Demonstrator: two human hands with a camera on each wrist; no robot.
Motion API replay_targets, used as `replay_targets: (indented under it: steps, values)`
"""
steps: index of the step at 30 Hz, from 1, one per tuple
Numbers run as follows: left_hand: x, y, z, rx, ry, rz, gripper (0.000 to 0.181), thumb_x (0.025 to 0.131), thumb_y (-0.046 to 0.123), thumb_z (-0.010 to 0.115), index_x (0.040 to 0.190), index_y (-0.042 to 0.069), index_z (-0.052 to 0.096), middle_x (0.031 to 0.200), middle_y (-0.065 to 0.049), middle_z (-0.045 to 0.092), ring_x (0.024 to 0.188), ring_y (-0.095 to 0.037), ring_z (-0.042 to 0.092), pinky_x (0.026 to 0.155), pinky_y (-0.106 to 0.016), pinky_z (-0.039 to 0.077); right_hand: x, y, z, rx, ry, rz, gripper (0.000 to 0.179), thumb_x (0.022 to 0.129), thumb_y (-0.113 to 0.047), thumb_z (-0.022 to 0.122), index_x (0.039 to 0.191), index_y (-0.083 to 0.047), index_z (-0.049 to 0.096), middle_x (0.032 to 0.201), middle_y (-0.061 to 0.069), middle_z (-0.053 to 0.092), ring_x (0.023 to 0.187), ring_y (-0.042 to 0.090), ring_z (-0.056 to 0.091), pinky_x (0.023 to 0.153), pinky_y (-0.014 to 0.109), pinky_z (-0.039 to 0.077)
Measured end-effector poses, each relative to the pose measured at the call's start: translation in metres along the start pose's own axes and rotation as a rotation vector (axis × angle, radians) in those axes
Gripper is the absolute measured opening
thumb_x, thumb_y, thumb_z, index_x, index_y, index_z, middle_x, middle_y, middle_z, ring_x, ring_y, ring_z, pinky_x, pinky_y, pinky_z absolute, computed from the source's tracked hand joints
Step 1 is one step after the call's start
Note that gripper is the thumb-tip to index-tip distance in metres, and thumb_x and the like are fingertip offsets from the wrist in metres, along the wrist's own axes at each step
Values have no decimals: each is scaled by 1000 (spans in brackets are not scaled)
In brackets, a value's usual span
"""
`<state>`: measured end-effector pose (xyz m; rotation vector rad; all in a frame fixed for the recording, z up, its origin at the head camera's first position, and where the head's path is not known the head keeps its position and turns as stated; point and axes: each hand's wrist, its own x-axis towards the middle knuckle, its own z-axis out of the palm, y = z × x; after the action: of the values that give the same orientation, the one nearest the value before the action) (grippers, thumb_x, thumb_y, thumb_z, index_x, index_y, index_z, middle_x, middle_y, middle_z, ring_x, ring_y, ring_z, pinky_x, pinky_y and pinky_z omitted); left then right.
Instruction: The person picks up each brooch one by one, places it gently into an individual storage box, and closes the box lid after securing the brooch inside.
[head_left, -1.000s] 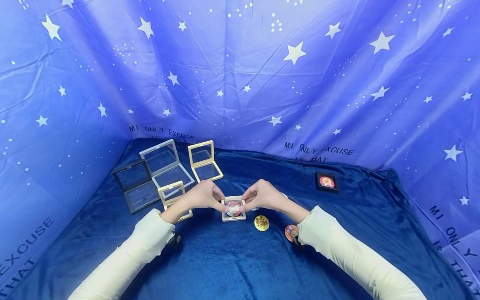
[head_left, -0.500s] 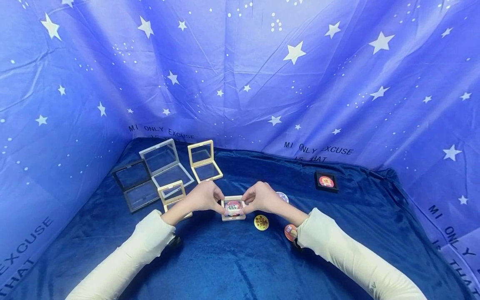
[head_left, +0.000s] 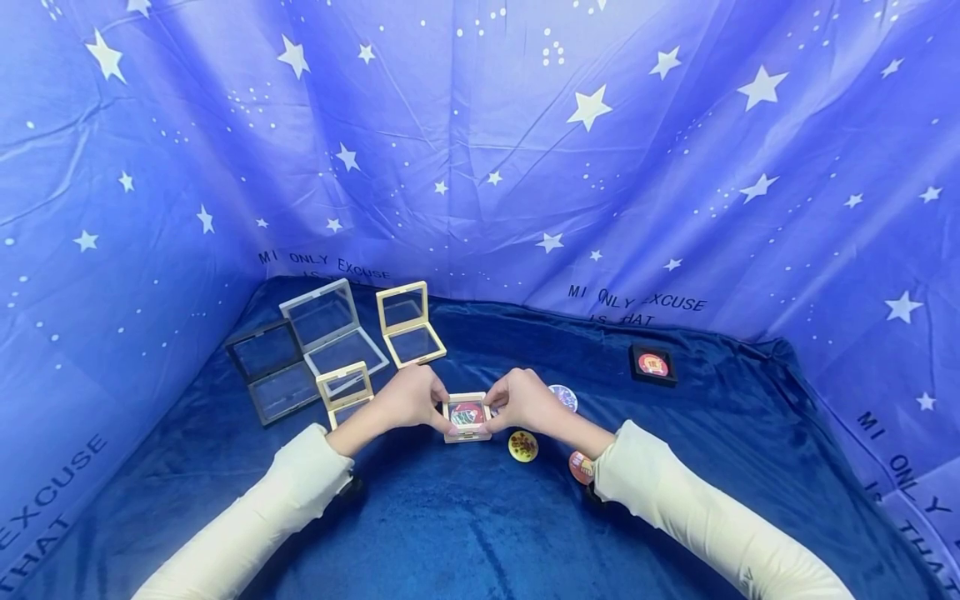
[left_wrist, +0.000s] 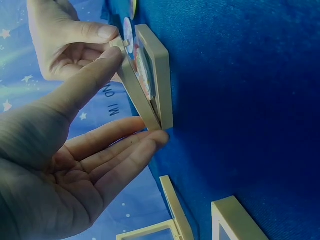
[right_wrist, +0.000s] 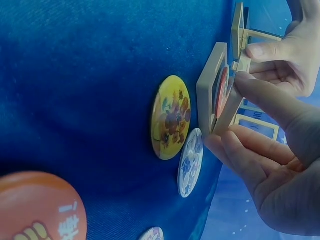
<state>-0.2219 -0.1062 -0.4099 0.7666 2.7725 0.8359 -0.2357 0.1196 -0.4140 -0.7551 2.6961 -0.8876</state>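
A small beige hinged display frame (head_left: 468, 437) rests on the dark blue cloth. Inside it lies a round red badge (right_wrist: 223, 95), and the clear-windowed lid (left_wrist: 134, 87) leans partway down over it. My left hand (head_left: 409, 398) pinches the left side of that lid, thumb on the free edge and fingers by the hinge end. On the opposite side, my right hand (head_left: 523, 400) holds the lid the same way. A gap between lid and base (left_wrist: 164, 75) shows in both wrist views. Near my right hand lie a yellow flower-patterned badge (head_left: 523, 446) and a white-and-purple badge (head_left: 564, 397).
Several opened display frames stand at the left: a black one (head_left: 283, 407), a large grey one (head_left: 371, 350) and two beige ones, the farther (head_left: 437, 353) and the nearer (head_left: 363, 367). An orange badge (head_left: 581, 467) lies by the right sleeve. A black frame (head_left: 654, 380) holds a red badge, far right.
Both hands have sunk slightly with the lid, which now lies lower over the red badge. More of the white-and-purple badge shows beside my right hand.
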Motion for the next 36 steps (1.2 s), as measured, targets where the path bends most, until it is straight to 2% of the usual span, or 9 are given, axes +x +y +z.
replay_targets:
  steps: [5,9,15,18,23,28,32,36]
  values:
    - [-1,0,2,22,17,14,28,69,27,95,68,9,75,50,12,40,48,-4,33,48,-18,25,-2,-2,2,-31,10,-9,32,68,-20,96,92,-5,82,91,4,80,87,15,75,78,30,61]
    - [-1,1,4,41,23,4,28,67,28,96,71,9,77,49,12,47,48,-4,38,48,-18,29,-3,-3,2,-61,16,-24,31,68,-20,95,92,-6,82,90,3,80,86,15,74,77,31,60]
    - [-1,1,6,32,27,-12,28,65,28,97,74,8,79,52,9,58,49,-5,42,48,-18,34,-4,-4,4,-102,16,-39,30,68,-21,95,92,-7,82,87,0,80,80,10,70,72,26,56]
    - [-1,2,6,34,29,-15,28,66,28,97,69,10,77,50,10,55,48,-5,39,48,-19,32,-4,-4,5,-117,16,-56,26,69,-21,95,87,-8,82,81,-2,77,70,5,60,64,21,50]
    - [-2,3,7,40,28,-7,31,66,27,97,61,12,70,47,14,42,47,-5,32,47,-19,26,-6,-5,5,-114,13,-84,22,70,-19,94,73,-9,74,63,-8,62,58,3,40,54,18,33]
    - [-1,4,8,51,39,-3,31,64,27,98,60,12,70,48,14,44,49,-5,30,48,-19,25,-6,-5,7,-120,8,-104,31,71,-20,93,64,-12,64,57,-11,41,54,4,30,51,19,22]
    - [-2,6,9,54,44,1,31,64,26,98,60,12,71,48,14,43,50,-5,29,48,-19,24,-6,-5,8,-123,19,-91,24,70,-21,94,70,-12,71,57,-11,46,54,3,33,50,19,24]
    - [-2,7,9,47,39,9,36,65,26,97,56,12,65,48,14,32,49,-5,25,48,-20,21,-7,-4,9,-113,25,-71,21,70,-20,94,78,-11,78,63,-8,62,57,4,42,51,18,34]
